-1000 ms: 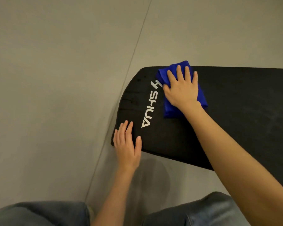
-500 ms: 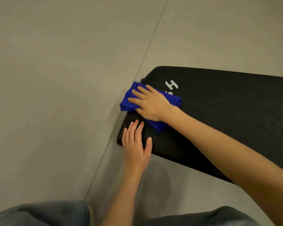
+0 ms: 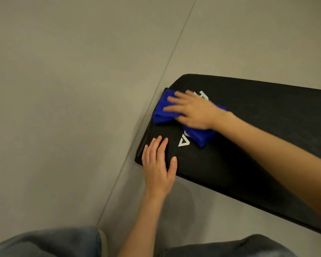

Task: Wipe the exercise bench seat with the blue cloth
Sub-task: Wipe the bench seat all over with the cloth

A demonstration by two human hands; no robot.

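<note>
Grey floor (image 3: 63, 89) at left, thin seam running diagonally. Denim-clad knee (image 3: 44, 242) at near-left edge.

Left hand (image 3: 158, 165): fingers straight, lying flat on near-left corner of bench seat (image 3: 267, 136), grasping nothing.

Blue cloth (image 3: 162, 112): bunched on seat's left end, reaching left edge, partly covering white lettering (image 3: 183, 142).

Right hand (image 3: 195, 112): fingers spread, pressing flat on cloth, not clenched; slightly blurred.

Black seat extends right, out of view.
</note>
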